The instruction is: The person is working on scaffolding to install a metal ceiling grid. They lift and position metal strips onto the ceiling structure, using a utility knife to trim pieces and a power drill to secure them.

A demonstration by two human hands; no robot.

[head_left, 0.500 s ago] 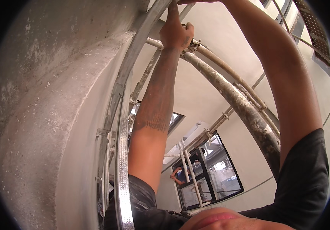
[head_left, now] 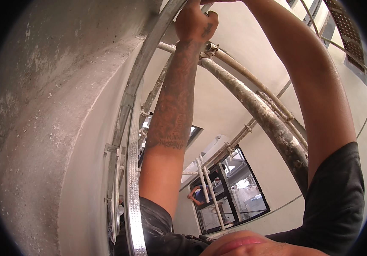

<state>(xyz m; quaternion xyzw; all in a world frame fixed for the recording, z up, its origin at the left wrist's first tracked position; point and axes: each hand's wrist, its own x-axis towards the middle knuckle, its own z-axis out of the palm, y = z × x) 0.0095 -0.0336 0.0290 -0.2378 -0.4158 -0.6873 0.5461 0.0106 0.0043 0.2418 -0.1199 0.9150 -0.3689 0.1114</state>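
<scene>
Both my arms reach up to the top edge. My left hand [head_left: 195, 22] is beside the upper end of a grey metal channel [head_left: 147, 57]. Its thumb sticks out to the right and its other fingers look curled; their tips are cut off by the edge. Whatever they hold, if anything, is hidden. Only a sliver of my right hand [head_left: 225, 1] shows, close to the left one, its fingers out of sight. A shiny dimpled metal strip [head_left: 134, 200] runs down past my left upper arm, in line with the channel.
A rough concrete beam [head_left: 59, 102] fills the left side. Scaffold pipes [head_left: 256, 104] with clamps cross on the right. A perforated metal plank [head_left: 348, 32] hangs at upper right. Beyond stands a black-framed window [head_left: 245, 187], with another person [head_left: 200, 194] near it.
My left hand has moved slightly up; its raised index finger, visible before, is now mostly cut off by the top edge. The right arm has shifted slightly left.
</scene>
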